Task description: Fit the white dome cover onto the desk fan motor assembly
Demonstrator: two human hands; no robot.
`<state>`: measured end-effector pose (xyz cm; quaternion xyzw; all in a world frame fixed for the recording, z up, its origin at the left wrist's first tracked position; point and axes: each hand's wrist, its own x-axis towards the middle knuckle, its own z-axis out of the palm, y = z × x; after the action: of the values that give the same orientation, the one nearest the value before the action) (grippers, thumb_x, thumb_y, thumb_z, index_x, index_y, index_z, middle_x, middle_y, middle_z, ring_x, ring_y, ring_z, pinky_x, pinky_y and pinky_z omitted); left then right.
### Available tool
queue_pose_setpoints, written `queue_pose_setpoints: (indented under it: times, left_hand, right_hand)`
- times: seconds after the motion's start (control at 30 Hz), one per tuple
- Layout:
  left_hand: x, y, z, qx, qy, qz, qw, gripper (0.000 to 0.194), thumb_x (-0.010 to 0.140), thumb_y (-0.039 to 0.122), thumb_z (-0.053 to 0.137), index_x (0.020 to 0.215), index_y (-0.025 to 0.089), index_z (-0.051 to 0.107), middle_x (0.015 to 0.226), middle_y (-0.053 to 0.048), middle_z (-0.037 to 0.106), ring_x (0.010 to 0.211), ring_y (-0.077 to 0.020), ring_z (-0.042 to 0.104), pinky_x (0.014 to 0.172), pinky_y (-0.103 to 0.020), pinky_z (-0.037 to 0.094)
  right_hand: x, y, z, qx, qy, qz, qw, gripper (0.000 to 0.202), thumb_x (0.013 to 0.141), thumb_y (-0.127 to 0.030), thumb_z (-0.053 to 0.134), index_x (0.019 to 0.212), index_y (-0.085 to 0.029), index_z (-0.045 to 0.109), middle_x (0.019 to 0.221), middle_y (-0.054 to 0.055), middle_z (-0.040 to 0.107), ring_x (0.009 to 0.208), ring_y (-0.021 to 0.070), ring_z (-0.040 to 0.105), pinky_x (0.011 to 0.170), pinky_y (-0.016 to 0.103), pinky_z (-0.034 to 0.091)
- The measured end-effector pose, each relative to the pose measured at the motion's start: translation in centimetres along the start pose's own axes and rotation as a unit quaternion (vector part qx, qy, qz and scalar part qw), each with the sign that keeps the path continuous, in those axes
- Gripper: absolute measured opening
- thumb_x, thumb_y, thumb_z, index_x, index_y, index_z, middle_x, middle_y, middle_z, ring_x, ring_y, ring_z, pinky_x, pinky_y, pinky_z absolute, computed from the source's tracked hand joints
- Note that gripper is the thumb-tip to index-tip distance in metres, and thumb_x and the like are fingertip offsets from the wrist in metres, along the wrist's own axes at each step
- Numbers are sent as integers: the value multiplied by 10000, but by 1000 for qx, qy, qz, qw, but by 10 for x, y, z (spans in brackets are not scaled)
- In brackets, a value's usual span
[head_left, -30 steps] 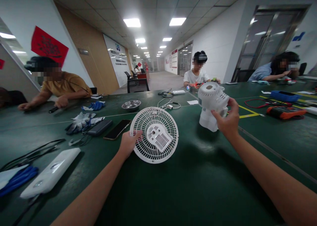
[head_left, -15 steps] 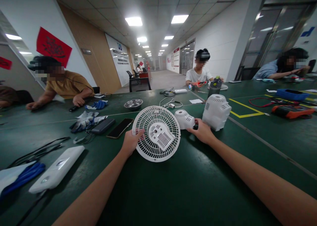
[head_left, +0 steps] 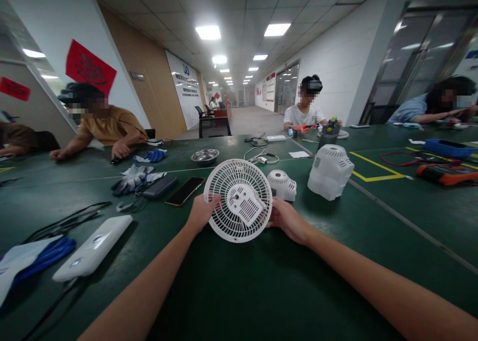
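My left hand [head_left: 202, 212] grips the left rim of a round white fan grille [head_left: 244, 206], its thumb over the front bars and its fingers behind. The grille is tilted up above the green table, its slotted centre plate facing me. At the right rim is my right hand [head_left: 288, 220], closed on the edge, with its fingertips partly hidden behind the grille. Just beyond that hand sits a small white vented motor housing [head_left: 283, 185]. A larger white plastic housing [head_left: 330, 171] stands to its right.
Left of the grille lie a phone [head_left: 184, 191], a dark power bank [head_left: 160, 187], work gloves [head_left: 134, 179] and a white device with a cable [head_left: 93, 247]. A metal bowl [head_left: 205, 155] and white cables [head_left: 261, 157] are farther back. An orange multimeter [head_left: 446, 173] lies right. Other people sit around the table.
My right hand has left the small motor housing and moved left to the grille's right rim. The left hand keeps its hold. The view has shifted slightly.
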<state>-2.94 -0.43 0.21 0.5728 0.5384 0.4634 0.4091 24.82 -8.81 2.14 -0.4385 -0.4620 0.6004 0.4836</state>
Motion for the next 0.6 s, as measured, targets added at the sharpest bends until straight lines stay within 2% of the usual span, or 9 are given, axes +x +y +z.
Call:
queue_pose_setpoints:
  times: [0.1,0.23,0.33,0.47,0.53,0.6]
  left_hand:
    - [-1,2,1,0,1,-3,1000,187,898,288,695,971,116,689,844,-71,772,728,-202,742,691,-330,622]
    - [-6,6,5,3,27,22,999,182,889,258,688,1004,118,690,856,-63,772,731,-190,736,712,-328,615]
    - [-14,11,7,48,74,86,992,193,878,294,683,964,122,701,826,-58,765,729,-201,732,716,-330,603]
    - [-21,16,11,112,157,183,964,274,896,406,628,861,142,693,743,-47,734,724,-218,713,743,-340,576]
    - [-20,15,14,132,157,194,959,295,892,433,612,855,151,690,759,-49,728,738,-223,702,767,-351,561]
    - [-16,12,15,136,124,183,966,307,889,448,600,926,155,683,843,-59,727,774,-225,690,761,-354,551]
  right_hand:
    - [3,11,18,110,-60,54,991,307,954,-515,537,1128,-262,548,949,23,711,793,178,692,765,370,573]
    - [5,12,25,180,-57,72,979,230,939,-421,579,1103,-263,540,1055,15,718,943,193,703,848,385,571]
    - [1,10,28,216,-72,61,972,223,917,-378,599,1099,-256,555,1068,20,723,1022,213,694,887,396,559]
    - [-5,11,37,231,-110,7,967,311,942,-483,516,1138,-248,566,1076,49,716,1047,245,681,877,424,555]
    - [-5,11,38,209,-77,-38,974,352,931,-492,539,1198,-262,530,1084,45,702,1015,240,681,851,417,556]
    - [-4,10,34,157,-13,-90,983,436,906,-482,591,1273,-279,472,1046,35,689,938,228,682,800,398,555]
